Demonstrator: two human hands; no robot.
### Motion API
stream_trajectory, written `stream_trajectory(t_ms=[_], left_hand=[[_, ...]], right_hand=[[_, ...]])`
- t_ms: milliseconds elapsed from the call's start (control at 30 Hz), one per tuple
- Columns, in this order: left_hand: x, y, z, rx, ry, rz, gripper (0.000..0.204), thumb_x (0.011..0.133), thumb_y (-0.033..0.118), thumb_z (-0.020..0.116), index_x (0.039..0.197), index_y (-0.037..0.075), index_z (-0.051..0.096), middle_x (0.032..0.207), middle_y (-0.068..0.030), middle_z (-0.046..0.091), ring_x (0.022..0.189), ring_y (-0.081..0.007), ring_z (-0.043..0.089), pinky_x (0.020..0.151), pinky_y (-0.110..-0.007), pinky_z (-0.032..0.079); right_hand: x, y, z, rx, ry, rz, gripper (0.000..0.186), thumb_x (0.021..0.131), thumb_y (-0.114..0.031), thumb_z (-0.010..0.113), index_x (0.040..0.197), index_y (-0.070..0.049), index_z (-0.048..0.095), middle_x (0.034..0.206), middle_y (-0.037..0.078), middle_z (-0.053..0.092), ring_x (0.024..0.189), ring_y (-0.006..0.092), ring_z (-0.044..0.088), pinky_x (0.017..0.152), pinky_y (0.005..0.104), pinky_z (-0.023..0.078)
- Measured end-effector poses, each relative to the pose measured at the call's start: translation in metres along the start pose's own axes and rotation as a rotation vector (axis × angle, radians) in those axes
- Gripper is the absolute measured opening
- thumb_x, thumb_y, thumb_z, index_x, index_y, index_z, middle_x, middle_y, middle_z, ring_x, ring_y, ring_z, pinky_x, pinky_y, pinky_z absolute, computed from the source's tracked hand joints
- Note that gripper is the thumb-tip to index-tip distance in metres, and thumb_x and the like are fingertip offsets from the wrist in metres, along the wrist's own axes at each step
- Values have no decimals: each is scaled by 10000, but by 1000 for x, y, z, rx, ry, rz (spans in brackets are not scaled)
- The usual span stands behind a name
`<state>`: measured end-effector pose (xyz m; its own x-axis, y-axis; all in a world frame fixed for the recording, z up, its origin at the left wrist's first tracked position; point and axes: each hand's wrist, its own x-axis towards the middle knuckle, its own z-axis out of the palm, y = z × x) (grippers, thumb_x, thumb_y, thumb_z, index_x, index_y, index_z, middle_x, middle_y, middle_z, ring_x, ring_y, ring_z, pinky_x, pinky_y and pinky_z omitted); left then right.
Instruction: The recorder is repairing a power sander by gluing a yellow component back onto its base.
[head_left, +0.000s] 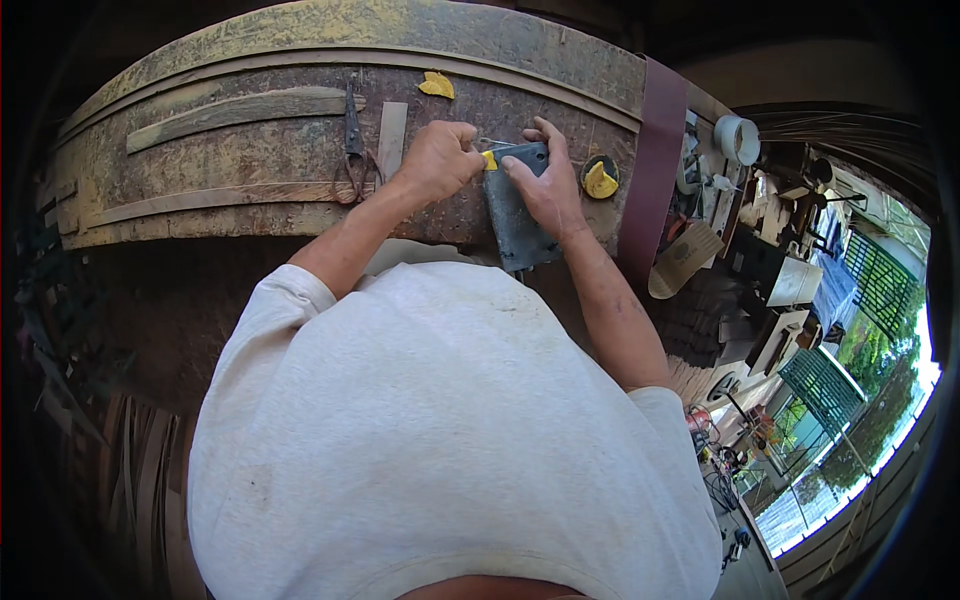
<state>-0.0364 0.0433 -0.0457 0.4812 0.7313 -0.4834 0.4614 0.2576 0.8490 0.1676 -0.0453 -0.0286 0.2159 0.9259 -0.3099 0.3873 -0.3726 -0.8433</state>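
Observation:
A dark grey rectangular metal block [513, 218] sits at the front edge of the worn workbench. My right hand [543, 185] grips its back end, thumb on top, fingers closed round the far side. A small yellow piece [490, 160] shows at the block's back left corner. Beside it my left hand [440, 160] is closed in a pinch; what it holds is hidden, and a thin strip or wire shows near its fingertips. A yellow scrap [437, 86] lies behind my hands; another yellow piece [601, 183] rests on a dark round thing to the right.
Long wooden strips [228, 108], dark shears [354, 142] and a short board [391, 135] lie on the bench [180, 165] at left. A maroon band [650, 175] crosses its right end. Beyond are a white round container [736, 140], a tan sole-shaped board [680, 265] and clutter.

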Motion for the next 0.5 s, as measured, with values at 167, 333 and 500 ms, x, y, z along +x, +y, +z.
stream_trajectory(t_ms=[167, 333, 500], left_hand=[[0, 9, 1, 64, -27, 57, 178, 889, 134, 767, 841, -12, 677, 739, -125, 706, 671, -163, 660, 631, -400, 530], [-3, -18, 2, -466, -169, -96, 143, 963, 86, 748, 901, -9, 662, 900, -57, 765, 800, -90, 673, 680, -324, 535], [-9, -19, -16, -98, -196, -149, 124, 974, 65, 735, 946, -11, 642, 1000, -50, 777, 881, -53, 631, 763, -272, 541]], right_hand=[[1, -5, -2, -230, 40, 6, 665, 878, -394, 863, 1396, -50, 627, 1367, 185, 657, 1251, 338, 667, 1090, 431, 524], [11, -1, -18, -124, -66, 86, 599, 854, -393, 872, 1315, -66, 673, 1281, 174, 684, 1188, 342, 687, 1041, 436, 540], [11, -10, -12, -155, -66, 115, 598, 845, -356, 884, 1317, -63, 662, 1258, 147, 691, 1173, 297, 678, 1041, 407, 533]])
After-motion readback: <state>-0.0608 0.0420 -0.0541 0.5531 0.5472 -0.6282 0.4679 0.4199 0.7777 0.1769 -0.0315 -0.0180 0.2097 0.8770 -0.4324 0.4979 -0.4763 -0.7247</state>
